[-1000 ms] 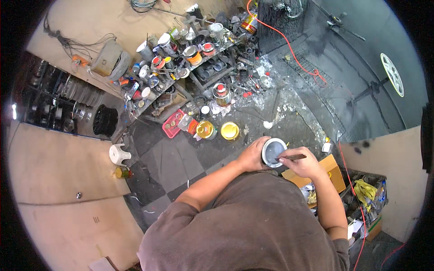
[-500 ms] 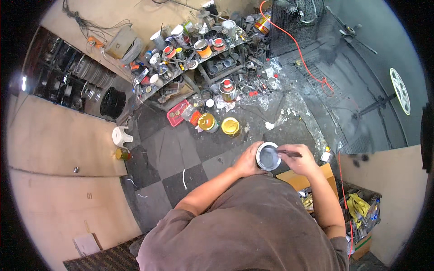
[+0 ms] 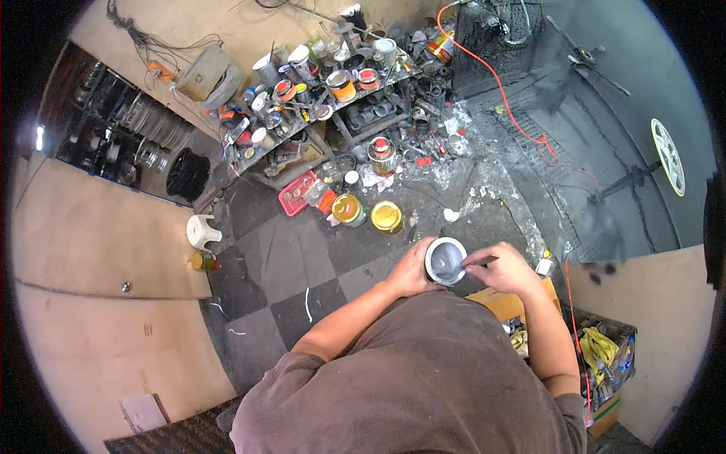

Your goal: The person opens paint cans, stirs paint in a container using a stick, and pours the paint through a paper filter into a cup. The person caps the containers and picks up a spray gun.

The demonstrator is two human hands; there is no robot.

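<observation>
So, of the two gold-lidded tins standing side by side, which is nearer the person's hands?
The right tin, closer to the left hand; the left tin, nearer the red tray, stands farther off.

Round white-rimmed can (image 3: pixel 445 262) near, round gold-lidded tins (image 3: pixel 386 217) beyond, white plastic stool (image 3: pixel 200 232) left, round pale wheel (image 3: pixel 668 159) right, seemingly on dark stand (image 3: pixel 634 175)

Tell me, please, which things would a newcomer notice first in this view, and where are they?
Probably first the can with grey contents near the centre, held by the left hand, while the right hand holds a dark stick at its right side. Next, perhaps the orange hose at upper right and the pale wheel near the right edge. Two gold-topped tins also shine on the floor, above and left of the can.
</observation>
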